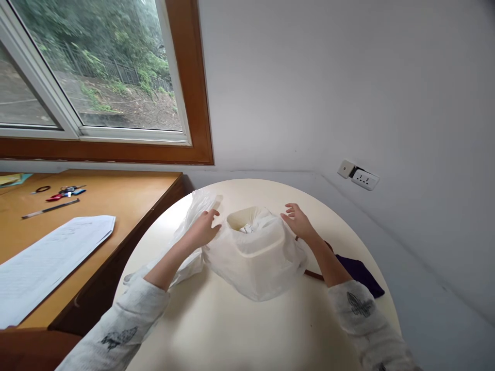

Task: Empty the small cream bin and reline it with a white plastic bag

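Observation:
A white plastic bag [255,273] stands on the round cream table [232,324], draped about a pale rounded container whose rim shows through it. Its mouth gapes at the top, with something white and crumpled inside that I cannot make out. My left hand [201,228] hovers at the bag's left side, fingers bent and apart, holding nothing. Beneath and beyond that hand spreads a second thin plastic bag [189,226]. On the other side, my right hand [299,222] is raised close to the draped bag, its fingers spread and without anything in them.
Behind my right forearm lie a dark purple cloth [359,273] and a brown strip [314,275]. A wooden desk [143,190] on the left bears papers [58,257], a pen [50,208] and keys [68,191]. The wall with a socket [365,179] bounds the table's far side.

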Demonstrator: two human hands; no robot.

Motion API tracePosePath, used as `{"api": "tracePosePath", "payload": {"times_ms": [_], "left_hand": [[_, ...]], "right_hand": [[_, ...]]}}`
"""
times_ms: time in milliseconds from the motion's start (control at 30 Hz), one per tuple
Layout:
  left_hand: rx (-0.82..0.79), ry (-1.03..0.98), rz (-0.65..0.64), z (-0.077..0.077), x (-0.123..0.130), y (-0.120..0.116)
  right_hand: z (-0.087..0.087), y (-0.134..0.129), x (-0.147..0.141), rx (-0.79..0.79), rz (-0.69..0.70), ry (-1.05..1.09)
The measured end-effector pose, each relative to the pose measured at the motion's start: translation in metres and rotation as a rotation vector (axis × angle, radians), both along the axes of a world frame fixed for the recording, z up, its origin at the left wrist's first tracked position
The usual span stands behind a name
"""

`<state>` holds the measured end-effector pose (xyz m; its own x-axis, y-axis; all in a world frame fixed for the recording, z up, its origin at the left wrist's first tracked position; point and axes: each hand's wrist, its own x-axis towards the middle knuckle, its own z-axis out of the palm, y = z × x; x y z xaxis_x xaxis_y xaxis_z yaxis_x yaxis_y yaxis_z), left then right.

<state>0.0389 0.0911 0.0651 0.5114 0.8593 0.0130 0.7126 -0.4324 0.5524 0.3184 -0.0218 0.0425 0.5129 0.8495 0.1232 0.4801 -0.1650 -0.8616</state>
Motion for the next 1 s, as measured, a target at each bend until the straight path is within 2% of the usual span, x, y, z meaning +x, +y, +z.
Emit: {"api": "tracePosePath", "payload": {"times_ms": [67, 133, 233, 300, 433, 567, 800, 1000], "left_hand": [[0.006, -0.063, 0.005, 0.014, -0.004, -0.001], [-0.040, -0.140, -0.018, 0.027, -0.006, -0.006], [-0.191, -0.255, -0.069, 0.041, -0.001, -0.016], [-0.250, -0.261, -0.080, 0.046, 0.006, -0.021], [-0.202, -0.169, -0.068, 0.045, 0.018, -0.025], [-0.122, -0.203, -0.072, 0.037, 0.023, -0.022], [-0.026, -0.259, -0.121, 0.035, 0.022, -0.016], [-0.031, -0.271, -0.104, 0.036, 0.020, -0.017]], "right_hand": [[0.008, -0.016, -0.003, 0.071, -0.022, -0.004], [0.019, -0.036, -0.011, 0.105, 0.035, -0.006], [0.033, -0.063, -0.028, 0.050, 0.266, -0.075], [0.038, -0.074, -0.039, -0.019, 0.353, -0.129], [0.035, -0.079, -0.051, -0.093, 0.374, -0.022], [0.031, -0.080, -0.054, -0.114, 0.410, 0.165], [0.025, -0.084, -0.059, -0.019, 0.416, 0.362], [0.024, -0.093, -0.046, 0.049, 0.443, 0.442]]}}
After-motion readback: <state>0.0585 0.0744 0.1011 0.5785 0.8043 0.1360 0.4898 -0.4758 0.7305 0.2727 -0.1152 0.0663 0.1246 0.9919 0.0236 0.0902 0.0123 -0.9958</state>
